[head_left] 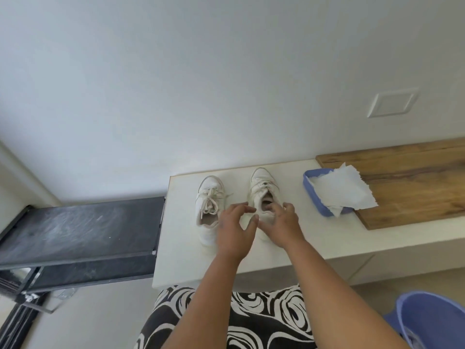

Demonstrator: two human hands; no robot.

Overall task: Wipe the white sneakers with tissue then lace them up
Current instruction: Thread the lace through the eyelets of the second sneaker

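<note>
Both forearms reach out over a black-and-white patterned garment (pixel 251 321) toward the right sneaker (pixel 263 195) on the white counter (pixel 181 248). Left hand (pixel 234 230) hovers at its heel with fingers spread and relaxed, grasping nothing; right hand (pixel 284 222) has fingers loosely curved at the shoe's opening, though whether they grip it I cannot tell. Just beside stands the left sneaker (pixel 208 207), laced. Further right, tissue (pixel 342 190) spills from a blue tray (pixel 314 195) overlapping a wooden board (pixel 407 182)
</note>
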